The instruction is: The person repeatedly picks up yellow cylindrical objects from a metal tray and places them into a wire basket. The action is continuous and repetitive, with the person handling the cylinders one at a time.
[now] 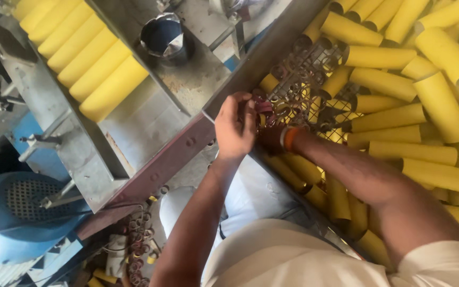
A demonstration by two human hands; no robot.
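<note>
Head view: left hand (235, 126) pinching small dark red rings (264, 108) beside the wire mesh (298, 85); right hand (273, 137), possibly gripping more, half hidden. Keeping fingertips tight, working over the mesh.

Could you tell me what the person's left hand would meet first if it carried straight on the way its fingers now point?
Probably the heap of dark red rings on the wire mesh; the left hand points up-right at them, though depth is unclear.
</note>
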